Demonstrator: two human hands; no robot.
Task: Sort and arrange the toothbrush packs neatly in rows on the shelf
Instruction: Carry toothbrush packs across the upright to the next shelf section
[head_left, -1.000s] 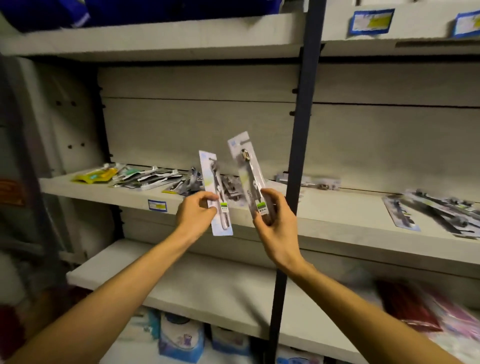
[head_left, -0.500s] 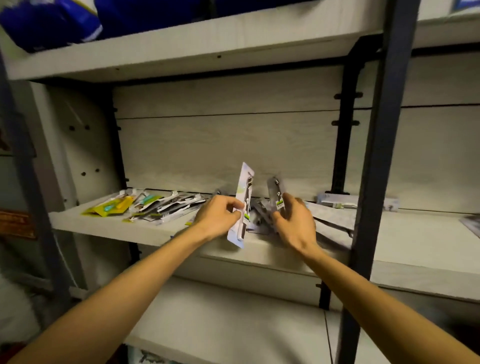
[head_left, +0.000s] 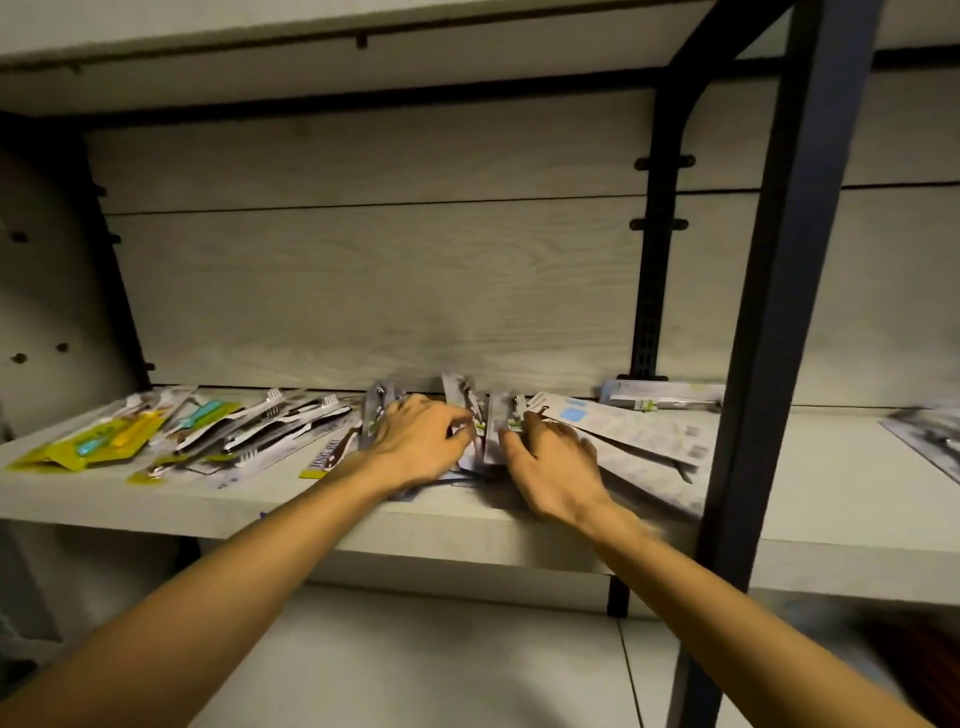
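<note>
Both hands reach in mid-shelf (head_left: 467, 514): the left hand (head_left: 415, 441) and right hand (head_left: 553, 467) each pinch a pack (head_left: 498, 423), apparently to stand them among the heap.

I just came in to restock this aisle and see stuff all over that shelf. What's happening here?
A person is sorting toothbrush packs on the shelf. Both hands are down in the middle pile: the left hand holds one grey pack and the right hand holds another grey pack, both standing on edge side by side. To the left, yellow packs and black-and-white packs lie fanned out loosely, and white packs lie to the right, so the rows are not tidy yet.
</note>
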